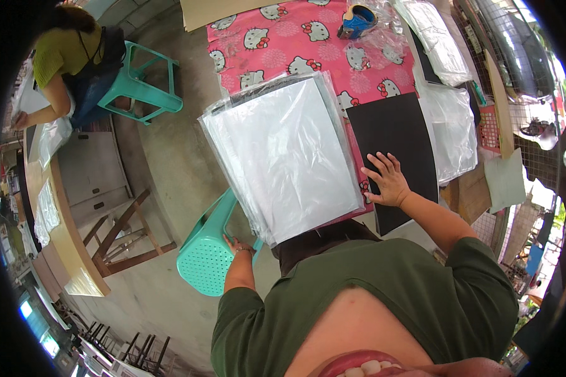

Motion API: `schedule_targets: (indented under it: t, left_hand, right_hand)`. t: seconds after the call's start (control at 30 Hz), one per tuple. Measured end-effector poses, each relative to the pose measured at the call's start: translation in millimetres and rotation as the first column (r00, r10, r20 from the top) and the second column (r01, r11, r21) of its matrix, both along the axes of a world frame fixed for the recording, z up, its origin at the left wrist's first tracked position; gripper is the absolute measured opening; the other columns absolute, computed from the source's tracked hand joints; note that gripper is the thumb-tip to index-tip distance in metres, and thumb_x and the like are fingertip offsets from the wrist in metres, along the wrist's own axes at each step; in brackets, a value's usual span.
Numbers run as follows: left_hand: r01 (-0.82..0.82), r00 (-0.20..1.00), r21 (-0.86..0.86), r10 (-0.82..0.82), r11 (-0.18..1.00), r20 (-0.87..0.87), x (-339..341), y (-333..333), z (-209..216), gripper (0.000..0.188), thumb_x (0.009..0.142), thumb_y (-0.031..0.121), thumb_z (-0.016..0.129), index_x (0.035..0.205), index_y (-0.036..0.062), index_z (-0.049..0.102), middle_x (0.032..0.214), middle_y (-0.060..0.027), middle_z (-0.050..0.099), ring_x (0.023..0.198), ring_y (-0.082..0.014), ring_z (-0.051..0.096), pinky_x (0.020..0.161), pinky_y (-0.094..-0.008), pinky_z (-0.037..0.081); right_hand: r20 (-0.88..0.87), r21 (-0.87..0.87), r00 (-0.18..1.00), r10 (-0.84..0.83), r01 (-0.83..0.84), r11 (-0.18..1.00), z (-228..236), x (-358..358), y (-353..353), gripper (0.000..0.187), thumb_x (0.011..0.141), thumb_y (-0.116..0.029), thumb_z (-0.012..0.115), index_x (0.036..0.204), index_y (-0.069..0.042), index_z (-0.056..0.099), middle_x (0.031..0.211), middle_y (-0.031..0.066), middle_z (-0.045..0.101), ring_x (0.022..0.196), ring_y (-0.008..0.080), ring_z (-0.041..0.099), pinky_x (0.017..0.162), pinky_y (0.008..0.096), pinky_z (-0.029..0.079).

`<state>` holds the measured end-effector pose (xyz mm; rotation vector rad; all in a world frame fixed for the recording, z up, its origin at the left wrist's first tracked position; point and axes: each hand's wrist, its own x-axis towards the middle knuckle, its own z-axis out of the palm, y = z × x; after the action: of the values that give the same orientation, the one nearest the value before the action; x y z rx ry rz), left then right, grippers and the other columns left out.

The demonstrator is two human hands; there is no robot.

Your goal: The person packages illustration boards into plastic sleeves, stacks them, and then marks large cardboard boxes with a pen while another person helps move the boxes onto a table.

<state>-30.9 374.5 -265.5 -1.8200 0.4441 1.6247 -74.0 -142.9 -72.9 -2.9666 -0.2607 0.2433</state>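
Note:
My left hand is down at the edge of a teal plastic stool, its fingers closed at the rim of the perforated seat. Part of those fingers is hard to make out. My right hand lies flat with fingers spread on a black rectangular sheet. Between the two hands lies a stack of clear plastic sleeves with pale sheets inside, its near edge reaching over my lap. Some dark sheet edges show at the stack's far side.
Pink cat-patterned cloth covers the table. A blue tape dispenser stands at the back, with more plastic-wrapped packs along the right. To the left, a person sits by a teal stool at a wooden bench.

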Motion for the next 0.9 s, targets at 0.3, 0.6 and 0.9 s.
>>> schedule_targets:
  t: [0.3,0.6,0.9]
  left_hand:
    - [-0.027,0.991,0.034,0.022,0.999,0.132,82.7,9.4,-19.6,0.046,0.096,0.038,0.038,0.134,0.0194,0.053,0.144,-0.0011,0.046,0.141,-0.0218,0.028,0.108,-0.0651,-0.003]
    - [0.093,0.99,-0.06,-0.086,0.994,0.11,196.4,-26.2,-25.9,0.038,0.091,0.031,0.049,0.125,0.0193,0.062,0.138,-0.0036,0.052,0.133,-0.0262,0.042,0.111,-0.06,0.0]
    - [-0.063,0.969,-0.517,0.177,0.854,0.174,285.8,-67.9,7.6,0.052,0.095,0.041,0.043,0.137,0.0132,0.049,0.145,-0.0105,0.043,0.135,-0.0265,0.036,0.113,-0.0529,0.017]
  right_hand:
    - [-0.014,0.005,1.0,0.0,0.0,1.0,0.9,4.1,-0.6,0.068,0.074,-0.051,0.064,0.133,-0.025,0.045,0.148,0.0101,0.029,0.14,0.0301,0.018,0.114,0.0501,0.009]
    - [-0.08,-0.008,0.996,-0.044,0.044,0.999,1.2,-2.1,0.7,0.072,0.069,-0.049,0.07,0.133,-0.028,0.044,0.148,0.009,0.027,0.141,0.0304,0.015,0.115,0.0522,0.009]
    - [-0.137,0.027,0.989,-0.049,0.053,0.998,18.8,16.8,1.4,0.07,0.07,-0.044,0.071,0.132,-0.024,0.045,0.146,0.0096,0.03,0.139,0.0308,0.02,0.112,0.0522,0.015]
